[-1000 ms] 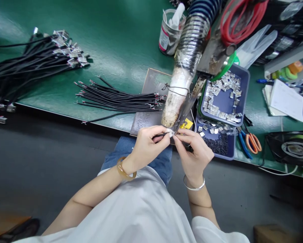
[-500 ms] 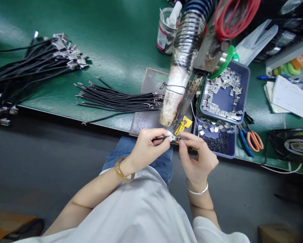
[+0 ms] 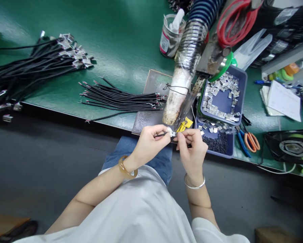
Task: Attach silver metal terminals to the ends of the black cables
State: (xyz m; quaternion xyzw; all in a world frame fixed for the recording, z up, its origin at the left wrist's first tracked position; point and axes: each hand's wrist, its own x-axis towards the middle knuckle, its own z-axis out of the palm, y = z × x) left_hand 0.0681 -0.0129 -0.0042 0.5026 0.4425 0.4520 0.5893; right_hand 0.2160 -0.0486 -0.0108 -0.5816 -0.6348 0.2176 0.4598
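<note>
Between thumb and fingers, my left hand [image 3: 152,143] pinches a short black cable near its end, with a white wrap on a fingertip. A small silver metal connector [image 3: 173,134] sits at the cable's end, between both hands. The fingertips of my right hand [image 3: 193,146] are closed on the connector's right end. Just above them lies a yellow clip-like tool [image 3: 185,124]. Behind the hands, a bundle of black cables [image 3: 126,99] with stripped ends rests partly on a grey board [image 3: 143,118].
A duct hose [image 3: 183,67] hangs over the board. To the right are a tray of metal shells [image 3: 243,98], a lower tray of black parts [image 3: 231,145] and orange-handled pliers [image 3: 251,141]. Finished-looking cables [image 3: 40,60] lie at left. A jar [image 3: 168,42] stands behind.
My right hand has moved left and its fingers have closed on the connector. The whole view has shifted slightly. My left hand still pinches the cable.
</note>
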